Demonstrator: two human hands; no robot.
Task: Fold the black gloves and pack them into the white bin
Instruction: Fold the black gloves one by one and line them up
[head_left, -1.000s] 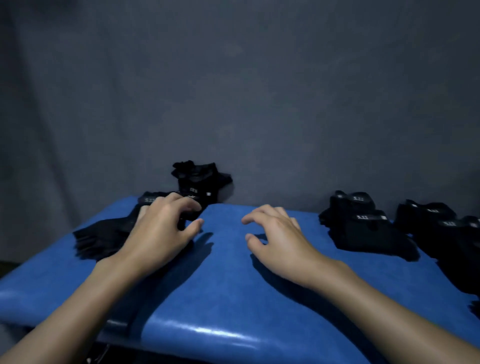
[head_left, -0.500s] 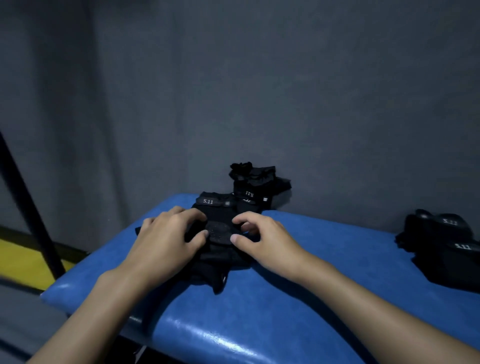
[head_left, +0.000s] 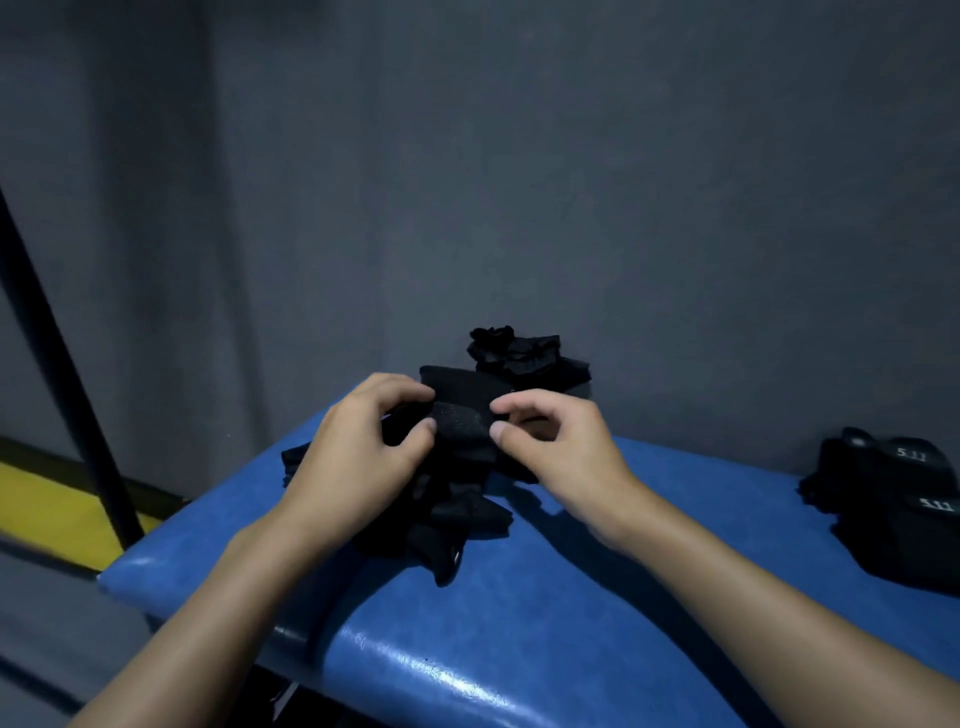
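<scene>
- Two bare hands, left hand (head_left: 358, 457) and right hand (head_left: 558, 449), pinch a black fabric glove (head_left: 462, 431) on the blue padded table (head_left: 545, 597), fingers curled.
- Behind lies a crumpled black glove pile (head_left: 524, 353); folded black gloves (head_left: 893, 504) sit far right.

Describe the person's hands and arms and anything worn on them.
Both the left hand and right hand are bare, with no glove, ring or watch visible. The left forearm and right forearm are uncovered to the frame edge; no sleeve shows.
</scene>
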